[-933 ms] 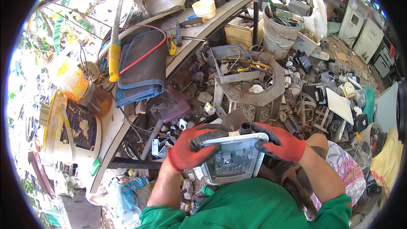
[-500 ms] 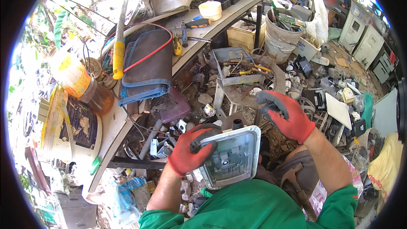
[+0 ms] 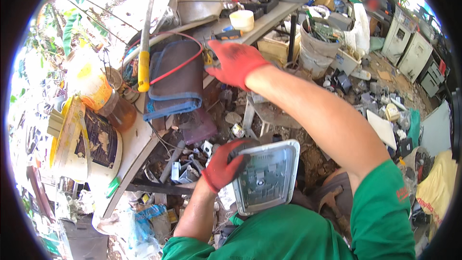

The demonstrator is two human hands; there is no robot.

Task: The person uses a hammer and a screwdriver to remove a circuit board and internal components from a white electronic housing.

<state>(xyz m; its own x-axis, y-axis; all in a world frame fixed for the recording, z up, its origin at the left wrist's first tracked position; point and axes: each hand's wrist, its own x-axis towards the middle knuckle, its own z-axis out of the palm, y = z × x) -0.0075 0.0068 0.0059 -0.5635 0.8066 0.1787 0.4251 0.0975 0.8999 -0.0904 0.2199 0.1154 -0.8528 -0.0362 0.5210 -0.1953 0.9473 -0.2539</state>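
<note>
My left hand [image 3: 226,163], in a red glove with dark palm and fingers, grips the left edge of a shallow grey rectangular plastic housing [image 3: 266,179], tilted in front of my body. Its inner face has raised ribs and a small round boss. My right hand [image 3: 236,62], in a matching glove, reaches over to the bench edge. Its fingers are apart beside a small yellow-handled tool [image 3: 208,58] and cover part of the tools lying there. An orange-and-black handle [image 3: 230,34] lies just beyond it.
The bench [image 3: 137,163] carries a folded dark cloth [image 3: 175,79], a yellow-gripped bar [image 3: 144,70], a white bucket [image 3: 98,147] and a cream bowl [image 3: 241,20]. A scrap-filled bucket [image 3: 317,50] stands behind. A hammer [image 3: 332,207] lies by my leg. Loose scrap covers the ground.
My right hand has swung left and away from me, from above the housing to the tools on the bench. My left hand still holds the housing in nearly the same place.
</note>
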